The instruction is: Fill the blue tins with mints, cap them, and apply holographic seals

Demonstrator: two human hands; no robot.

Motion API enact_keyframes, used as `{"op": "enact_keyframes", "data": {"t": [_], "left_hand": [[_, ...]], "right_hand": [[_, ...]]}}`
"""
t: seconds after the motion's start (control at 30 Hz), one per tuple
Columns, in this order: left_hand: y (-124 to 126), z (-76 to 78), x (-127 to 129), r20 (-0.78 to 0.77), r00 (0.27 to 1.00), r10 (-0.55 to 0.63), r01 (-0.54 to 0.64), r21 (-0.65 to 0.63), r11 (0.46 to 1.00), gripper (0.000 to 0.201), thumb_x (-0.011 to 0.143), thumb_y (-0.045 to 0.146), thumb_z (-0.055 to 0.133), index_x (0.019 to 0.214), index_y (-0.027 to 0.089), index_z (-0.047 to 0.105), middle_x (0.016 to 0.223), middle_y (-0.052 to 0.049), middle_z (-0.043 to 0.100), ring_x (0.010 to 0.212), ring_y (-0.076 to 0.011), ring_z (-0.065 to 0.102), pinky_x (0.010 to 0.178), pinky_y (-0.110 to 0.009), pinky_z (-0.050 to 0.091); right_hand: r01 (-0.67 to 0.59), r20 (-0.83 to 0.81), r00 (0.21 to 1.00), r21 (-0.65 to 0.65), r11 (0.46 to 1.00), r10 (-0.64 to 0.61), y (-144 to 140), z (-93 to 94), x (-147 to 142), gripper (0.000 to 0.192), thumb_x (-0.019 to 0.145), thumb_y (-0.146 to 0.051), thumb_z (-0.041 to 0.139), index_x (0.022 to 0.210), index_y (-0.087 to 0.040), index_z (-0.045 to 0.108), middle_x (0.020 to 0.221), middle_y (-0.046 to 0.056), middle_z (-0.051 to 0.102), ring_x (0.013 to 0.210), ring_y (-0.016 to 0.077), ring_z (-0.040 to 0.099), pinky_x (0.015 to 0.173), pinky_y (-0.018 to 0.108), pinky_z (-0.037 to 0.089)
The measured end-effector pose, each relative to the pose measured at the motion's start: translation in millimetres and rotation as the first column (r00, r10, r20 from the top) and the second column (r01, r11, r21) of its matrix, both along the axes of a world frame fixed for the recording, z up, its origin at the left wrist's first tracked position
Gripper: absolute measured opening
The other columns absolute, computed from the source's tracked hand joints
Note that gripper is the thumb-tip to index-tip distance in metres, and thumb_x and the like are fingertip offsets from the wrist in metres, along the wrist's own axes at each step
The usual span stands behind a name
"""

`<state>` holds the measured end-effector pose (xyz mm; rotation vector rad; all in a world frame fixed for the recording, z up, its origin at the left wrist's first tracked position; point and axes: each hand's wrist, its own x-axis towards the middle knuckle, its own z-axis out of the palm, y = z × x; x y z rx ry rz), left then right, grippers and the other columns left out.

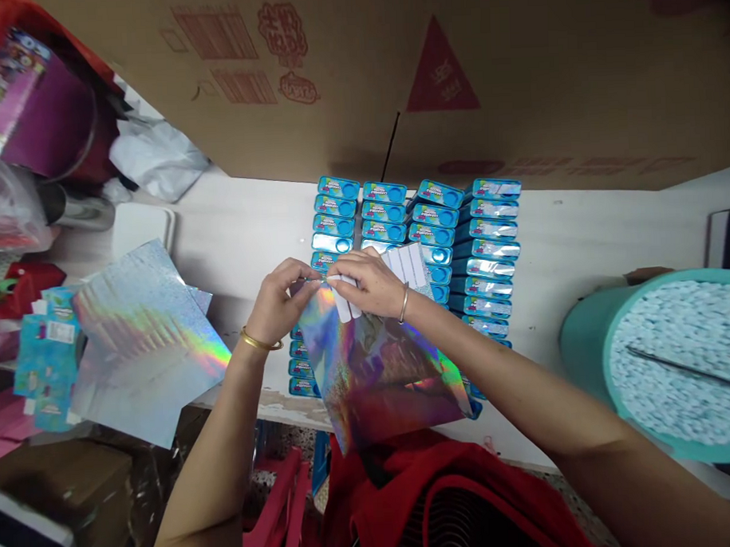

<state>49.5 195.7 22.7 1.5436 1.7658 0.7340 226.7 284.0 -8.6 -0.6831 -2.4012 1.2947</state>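
My left hand (280, 300) and my right hand (368, 281) meet over the table, both pinching the top edge of a shiny holographic sheet (380, 369) that hangs down toward my lap. A few white strips (348, 302) stick out between my right fingers at that edge. Right behind my hands stand rows of small blue packaged boxes (435, 223), stacked in several columns on the pale table (249, 230). Each wrist wears a thin gold bangle.
A pile of holographic sheets (143, 337) lies at the left, beside printed blue cards (48, 356). A large cardboard box (394, 73) fills the back. A teal round container (673, 358) stands at the right. Red fabric (444, 494) lies below.
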Motion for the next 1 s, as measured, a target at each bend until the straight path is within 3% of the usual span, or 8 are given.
{"op": "enact_keyframes", "data": {"t": [0.13,0.3,0.43,0.6,0.77,1.0], "left_hand": [[-1.0,6.1,4.1,-0.34,0.936,-0.094,0.132,0.09,0.987,0.02,0.093,0.033,0.05,0.1,0.026,0.066,0.098,-0.005,0.069,0.093,-0.0202,0.059,0.083,-0.04,0.038],[-7.6,-0.5,10.6,-0.503,0.862,-0.059,0.169,0.175,0.97,0.022,0.093,0.027,0.047,0.098,0.026,0.067,0.096,-0.005,0.072,0.085,-0.0192,0.06,0.081,-0.04,0.036],[-14.5,-9.0,14.5,-0.545,0.838,-0.018,0.171,0.233,0.957,0.023,0.093,0.024,0.047,0.102,0.025,0.067,0.109,-0.005,0.072,0.083,-0.0184,0.061,0.083,-0.04,0.037],[-20.5,-16.3,20.5,-0.512,0.859,0.011,0.138,0.251,0.958,0.025,0.093,0.022,0.045,0.108,0.025,0.065,0.121,-0.007,0.068,0.093,-0.0192,0.064,0.093,-0.043,0.038],[-24.0,-19.7,22.6,-0.494,0.869,0.026,0.112,0.249,0.962,0.024,0.093,0.023,0.046,0.108,0.025,0.065,0.118,-0.007,0.069,0.1,-0.0192,0.064,0.099,-0.043,0.036],[-18.7,-18.3,21.2,-0.454,0.887,0.088,0.015,0.219,0.976,0.023,0.094,0.03,0.047,0.108,0.024,0.064,0.113,-0.006,0.07,0.101,-0.0198,0.063,0.089,-0.04,0.036]], "right_hand": [[0.014,-0.01,1.0,-0.036,0.999,-0.014,1.3,-2.3,-2.0,0.016,0.09,-0.025,0.047,0.084,-0.02,0.061,0.083,0.003,0.065,0.085,0.0199,0.056,0.078,0.034,0.029],[0.019,0.003,1.0,-0.135,0.991,-0.019,3.7,-3.4,-5.9,0.02,0.09,-0.023,0.044,0.079,-0.02,0.061,0.082,0.002,0.066,0.083,0.0185,0.058,0.08,0.033,0.031],[0.028,-0.004,1.0,-0.184,0.983,-0.03,4.9,-5.5,-9.1,0.026,0.092,-0.026,0.041,0.074,-0.019,0.058,0.078,0.001,0.063,0.078,0.0166,0.057,0.077,0.031,0.033],[0.039,-0.014,0.999,-0.21,0.977,-0.043,5.2,-9.5,-11.3,0.028,0.093,-0.028,0.04,0.07,-0.019,0.054,0.074,0.0,0.061,0.073,0.0154,0.054,0.073,0.029,0.034],[0.039,-0.001,0.999,-0.203,0.978,-0.04,5.5,-11.1,-10.9,0.028,0.094,-0.028,0.041,0.072,-0.019,0.055,0.074,0.0,0.061,0.075,0.0157,0.055,0.074,0.029,0.034],[0.028,0.024,0.999,-0.121,0.992,-0.025,3.3,-8.5,-11.1,0.022,0.092,-0.022,0.043,0.075,-0.02,0.058,0.079,0.001,0.064,0.081,0.0175,0.056,0.079,0.032,0.03]]}}
